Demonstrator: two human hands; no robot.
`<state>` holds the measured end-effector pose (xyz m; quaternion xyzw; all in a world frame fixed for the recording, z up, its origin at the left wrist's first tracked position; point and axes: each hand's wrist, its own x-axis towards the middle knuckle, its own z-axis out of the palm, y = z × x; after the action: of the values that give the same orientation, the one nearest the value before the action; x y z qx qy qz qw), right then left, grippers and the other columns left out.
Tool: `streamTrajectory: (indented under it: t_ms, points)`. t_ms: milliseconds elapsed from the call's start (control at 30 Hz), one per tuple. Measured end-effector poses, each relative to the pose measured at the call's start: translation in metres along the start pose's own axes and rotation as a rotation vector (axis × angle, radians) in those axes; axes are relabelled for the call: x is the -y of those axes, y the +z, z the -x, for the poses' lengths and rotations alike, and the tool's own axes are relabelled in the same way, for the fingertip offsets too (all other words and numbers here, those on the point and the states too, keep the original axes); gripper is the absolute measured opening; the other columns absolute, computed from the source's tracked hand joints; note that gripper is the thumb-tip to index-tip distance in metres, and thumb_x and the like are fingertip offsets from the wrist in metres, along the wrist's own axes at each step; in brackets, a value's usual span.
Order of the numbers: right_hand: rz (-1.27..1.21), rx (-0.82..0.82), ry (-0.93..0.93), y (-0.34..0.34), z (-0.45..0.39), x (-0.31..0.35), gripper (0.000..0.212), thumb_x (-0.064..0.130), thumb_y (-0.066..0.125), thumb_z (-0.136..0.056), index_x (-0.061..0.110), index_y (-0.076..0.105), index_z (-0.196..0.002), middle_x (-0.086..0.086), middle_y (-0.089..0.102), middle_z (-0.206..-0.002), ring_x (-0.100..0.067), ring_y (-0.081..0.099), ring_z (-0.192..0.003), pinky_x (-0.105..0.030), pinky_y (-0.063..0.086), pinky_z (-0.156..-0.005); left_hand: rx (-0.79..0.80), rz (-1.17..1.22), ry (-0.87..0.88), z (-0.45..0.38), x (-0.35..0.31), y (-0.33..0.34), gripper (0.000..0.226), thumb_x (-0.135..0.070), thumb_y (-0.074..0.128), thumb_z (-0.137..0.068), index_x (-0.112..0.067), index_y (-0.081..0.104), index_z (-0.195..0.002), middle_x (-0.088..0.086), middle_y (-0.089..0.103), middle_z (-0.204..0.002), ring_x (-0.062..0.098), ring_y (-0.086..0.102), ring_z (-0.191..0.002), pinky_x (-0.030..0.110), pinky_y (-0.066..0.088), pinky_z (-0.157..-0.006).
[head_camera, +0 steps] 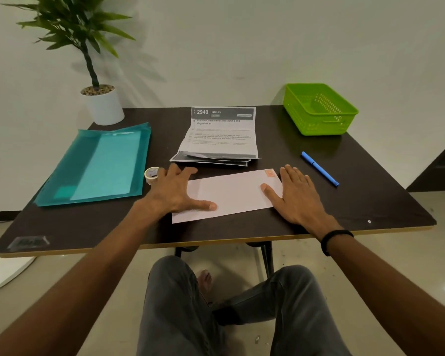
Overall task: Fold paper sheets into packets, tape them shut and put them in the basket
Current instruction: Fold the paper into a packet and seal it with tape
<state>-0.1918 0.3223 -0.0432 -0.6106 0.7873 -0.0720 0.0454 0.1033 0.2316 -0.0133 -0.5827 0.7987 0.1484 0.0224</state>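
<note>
From the head view, the folded white packet (229, 195) lies flat near the front of the dark table (357, 196). The left hand (176, 190) and right hand (297, 195) rest on its two ends, each grip released with fingers spread. The green basket (319, 109) at the far right corner looks empty. Printed sheets (220, 136) lie behind the packet, a tape roll (150, 175) by the left hand, and a teal folder (98, 164) holding paper at left.
</note>
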Motion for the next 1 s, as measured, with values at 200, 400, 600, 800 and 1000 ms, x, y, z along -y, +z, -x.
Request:
streamTrajectory:
  t_ms: [200,400,600,800,1000]
  points:
    - [-0.052,-0.080,0.018,0.002,0.002,-0.003,0.074,0.063,0.033,-0.104,0.013,0.033,-0.159,-0.010,0.028,-0.168,-0.026,0.023,-0.156,-0.047,0.019,-0.128,0.073,-0.074,-0.006,-0.005,-0.008,-0.011,0.112,-0.086,0.076,-0.052,-0.034,0.038,-0.144,0.008,0.037,-0.155,0.035,0.033,-0.143,0.054,0.037,-0.115]
    - [-0.099,-0.111,0.037,0.001,0.009,-0.006,0.062,0.052,0.040,-0.107,0.014,0.040,-0.156,-0.009,0.034,-0.165,-0.026,0.029,-0.154,-0.044,0.021,-0.125,0.084,-0.056,-0.069,0.000,-0.015,-0.007,0.102,-0.088,0.076,-0.050,-0.030,0.043,-0.128,0.005,0.053,-0.139,0.029,0.052,-0.126,0.051,0.048,-0.106]
    - [-0.135,-0.126,0.048,0.005,0.012,-0.008,0.058,0.048,0.044,-0.107,0.015,0.043,-0.154,-0.009,0.037,-0.163,-0.025,0.031,-0.152,-0.044,0.023,-0.125,0.087,0.082,-0.082,0.013,-0.023,-0.008,0.068,-0.075,0.081,-0.063,-0.022,0.058,-0.100,-0.004,0.061,-0.092,0.014,0.058,-0.082,0.027,0.044,-0.068]
    - [-0.156,-0.147,0.055,0.005,0.018,-0.009,0.057,0.046,0.046,-0.107,0.014,0.044,-0.154,-0.009,0.038,-0.163,-0.025,0.032,-0.152,-0.044,0.025,-0.125,0.114,0.305,-0.028,0.026,-0.028,-0.011,0.039,-0.046,0.088,-0.076,-0.025,0.063,-0.095,-0.003,0.062,-0.105,0.014,0.059,-0.090,0.027,0.048,-0.071]
    - [-0.238,-0.149,0.077,0.004,0.023,-0.012,0.056,0.045,0.049,-0.106,0.016,0.045,-0.153,-0.008,0.038,-0.163,-0.024,0.031,-0.152,-0.044,0.027,-0.124,0.336,0.685,-0.031,0.045,-0.037,-0.013,0.023,-0.034,0.084,-0.084,-0.018,0.080,-0.100,0.001,0.078,-0.098,0.017,0.075,-0.092,0.032,0.060,-0.084]
